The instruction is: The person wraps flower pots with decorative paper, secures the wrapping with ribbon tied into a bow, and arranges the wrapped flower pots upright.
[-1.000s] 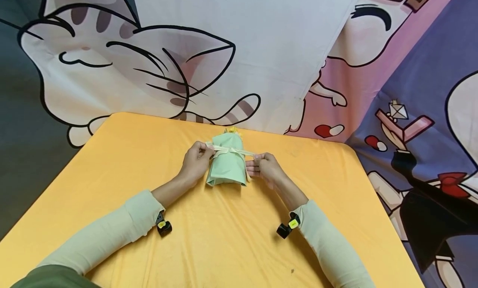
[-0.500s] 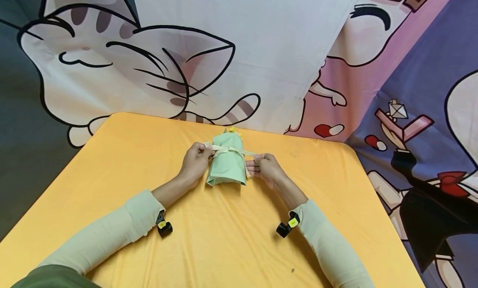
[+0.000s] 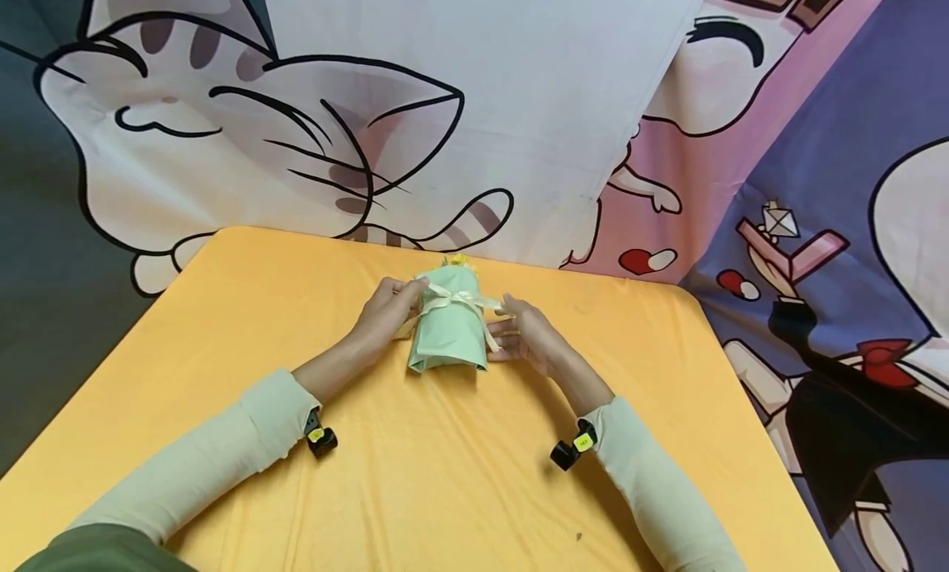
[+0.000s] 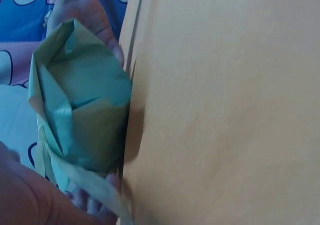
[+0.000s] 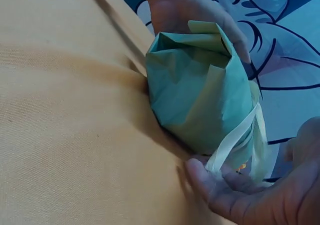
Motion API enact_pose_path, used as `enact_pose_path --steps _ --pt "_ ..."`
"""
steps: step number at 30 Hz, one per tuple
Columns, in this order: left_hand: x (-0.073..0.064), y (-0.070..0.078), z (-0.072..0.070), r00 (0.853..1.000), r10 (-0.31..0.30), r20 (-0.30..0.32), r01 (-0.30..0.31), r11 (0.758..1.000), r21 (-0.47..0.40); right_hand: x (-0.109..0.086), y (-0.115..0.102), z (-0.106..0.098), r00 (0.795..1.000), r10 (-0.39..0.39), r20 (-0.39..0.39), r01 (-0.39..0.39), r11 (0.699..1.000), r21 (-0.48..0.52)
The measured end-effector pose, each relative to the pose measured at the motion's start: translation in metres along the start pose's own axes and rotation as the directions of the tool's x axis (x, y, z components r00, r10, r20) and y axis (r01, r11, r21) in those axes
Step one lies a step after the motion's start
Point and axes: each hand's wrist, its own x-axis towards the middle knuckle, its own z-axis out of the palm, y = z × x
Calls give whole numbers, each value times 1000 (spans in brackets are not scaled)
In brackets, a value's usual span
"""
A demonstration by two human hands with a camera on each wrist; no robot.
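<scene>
A small bouquet wrapped in pale green paper lies on the yellow-covered table, yellow flowers peeking out at its far end. Around its middle runs a cream ribbon, tied in a bow with its tails hanging down at the sides. My left hand rests along the left side of the wrapping, thumb up near the ribbon. On the other side my right hand has its fingers loosely extended by the paper, under a ribbon tail in the right wrist view. The undersides of the fingers are partly hidden.
A yellow cloth covers the table. Behind it hangs a white cloth backdrop with a cartoon cat, and a purple one stands to the right. Small black cameras sit on both wrists.
Both hands have let go of the ribbon ends they were pulling sideways. The bow now sits loose with tails hanging, and the hands have come to the bouquet's sides.
</scene>
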Motion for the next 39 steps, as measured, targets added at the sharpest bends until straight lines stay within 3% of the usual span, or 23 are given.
enact_pose_path --steps 2,4,7,10,13,18,20,22,25,28,31,34,37,39 --pt "3 1 -4 997 -27 74 24 998 51 1 -5 3 999 26 32 -25 999 -43" --pt "8 3 -7 981 -78 177 67 996 63 1 -10 7 997 42 69 -35 994 -107" --pt "17 8 -8 938 -164 307 147 986 79 4 -16 13 991 45 123 -19 979 -204" --pt "23 12 -7 896 -265 357 236 964 122 8 -21 18 987 26 161 19 961 -275" --pt "27 14 -7 886 -308 348 261 949 177 11 -24 20 983 16 182 41 952 -303" --pt "29 16 -10 893 -301 334 233 945 229 11 -31 18 976 30 215 37 952 -304" --pt "30 20 -11 903 -281 324 217 951 219 11 -36 17 975 31 222 37 955 -293" --pt "30 25 -10 927 -235 293 186 965 186 10 -41 15 978 12 206 45 962 -270" --pt "33 34 -8 968 -117 222 88 987 136 12 -49 12 986 -58 157 93 970 -223" --pt "38 40 -3 990 26 138 -43 992 120 18 -55 10 979 -172 112 191 963 -190" --pt "47 41 3 986 151 76 -160 979 127 29 -56 8 946 -316 68 323 926 -194" --pt "60 37 8 959 277 52 -282 951 125 42 -53 6 893 -449 29 444 870 -214" --pt "71 32 12 932 356 62 -361 928 93 56 -49 6 838 -546 -2 526 809 -264" --pt "76 29 14 927 368 73 -373 925 72 61 -46 7 813 -582 -15 551 778 -302"
